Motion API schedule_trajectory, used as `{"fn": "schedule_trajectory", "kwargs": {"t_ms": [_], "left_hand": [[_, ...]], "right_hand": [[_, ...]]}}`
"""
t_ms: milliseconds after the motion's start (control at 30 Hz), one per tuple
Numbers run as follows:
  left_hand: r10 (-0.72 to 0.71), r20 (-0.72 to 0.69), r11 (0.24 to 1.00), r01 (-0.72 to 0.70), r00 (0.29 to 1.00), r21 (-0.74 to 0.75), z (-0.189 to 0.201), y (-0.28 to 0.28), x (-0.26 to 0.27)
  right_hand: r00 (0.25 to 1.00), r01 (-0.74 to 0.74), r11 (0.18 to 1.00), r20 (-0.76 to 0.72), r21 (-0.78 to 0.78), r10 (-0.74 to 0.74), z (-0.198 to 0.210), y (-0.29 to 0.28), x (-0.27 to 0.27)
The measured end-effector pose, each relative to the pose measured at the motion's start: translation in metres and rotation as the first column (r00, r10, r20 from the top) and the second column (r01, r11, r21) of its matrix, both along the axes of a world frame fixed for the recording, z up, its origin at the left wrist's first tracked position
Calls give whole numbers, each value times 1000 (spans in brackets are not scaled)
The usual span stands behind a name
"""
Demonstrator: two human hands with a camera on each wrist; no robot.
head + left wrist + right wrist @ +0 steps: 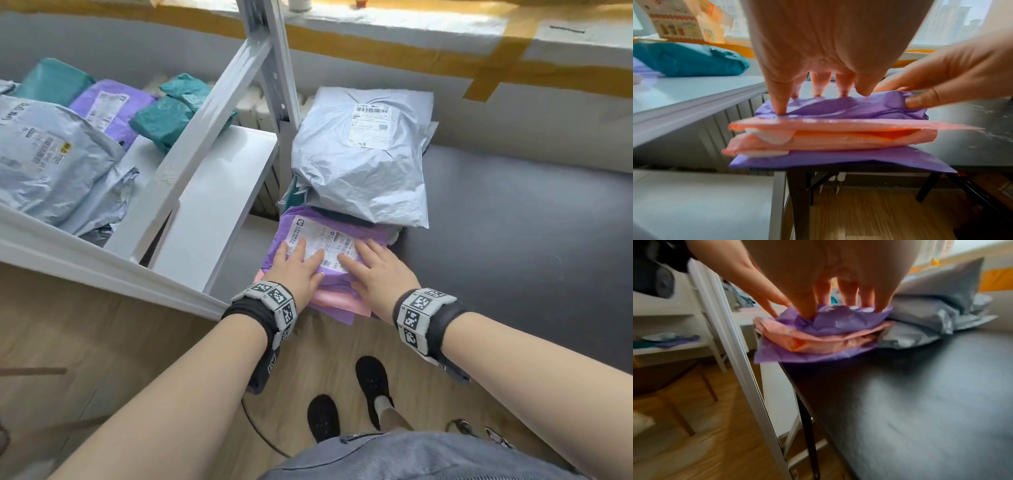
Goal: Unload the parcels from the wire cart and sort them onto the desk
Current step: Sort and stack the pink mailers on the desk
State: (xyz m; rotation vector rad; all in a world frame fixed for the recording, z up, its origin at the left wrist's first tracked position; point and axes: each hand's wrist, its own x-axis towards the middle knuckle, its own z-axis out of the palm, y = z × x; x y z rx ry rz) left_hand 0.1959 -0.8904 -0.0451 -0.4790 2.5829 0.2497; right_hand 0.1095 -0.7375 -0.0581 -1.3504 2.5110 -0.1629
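On the desk's near corner, both hands are pressing a parcel stack that is overhanging the edge.

Head view: the left hand (pixel 301 270) and right hand (pixel 378 274), fingers flat and grasping nothing, are resting on the purple parcel (pixel 329 240), with the grey parcel (pixel 359 157) at 12 o'clock and the white shelving (pixel 212 205) at 9 o'clock still holding more parcels. Left wrist view: the pink parcels (pixel 828 138) and bottom purple mailer (pixel 838 160) are jutting past the desk (pixel 972 129) edge; lifting the hands could be letting the slick stack slide floorward. Right wrist view: the stack is leaning toward 8 o'clock, so uneven pressure is risking a tip.
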Motion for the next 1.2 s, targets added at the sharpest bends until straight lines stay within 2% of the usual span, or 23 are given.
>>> {"fn": "schedule_trajectory", "kwargs": {"t_ms": [133, 333, 433, 533, 667, 833, 1000, 1200], "left_hand": [[29, 31, 999, -29, 999, 16, -1, 0, -3], [44, 71, 999, -45, 996, 14, -5, -3, -10], [21, 6, 999, -21, 1000, -24, -1, -6, -13], [6, -91, 996, -14, 996, -93, 12, -2, -12], [-168, -225, 981, 140, 960, -134, 30, 1, -17], [-325, -342, 946, 308, 882, -103, 60, 32, -21], [-425, -442, 889, 456, 790, -40, 92, 87, -29], [-549, -483, 787, 617, 682, -23, 124, 164, -39]], "right_hand": [[997, -7, 996, 74, 86, 1, -5, 3, -7], [992, -25, 996, 123, 89, 14, 1, 6, -11], [987, 39, 999, 154, 19, -42, 10, 7, -13], [971, 166, 985, 184, -44, -155, 23, 15, -12], [919, 382, 916, 155, -123, -362, 47, 36, -1], [839, 542, 835, 118, -92, -531, 70, 74, 26], [698, 715, 685, 114, -136, -707, 99, 125, 60], [540, 832, 514, 94, -207, -836, 130, 192, 93]]}}
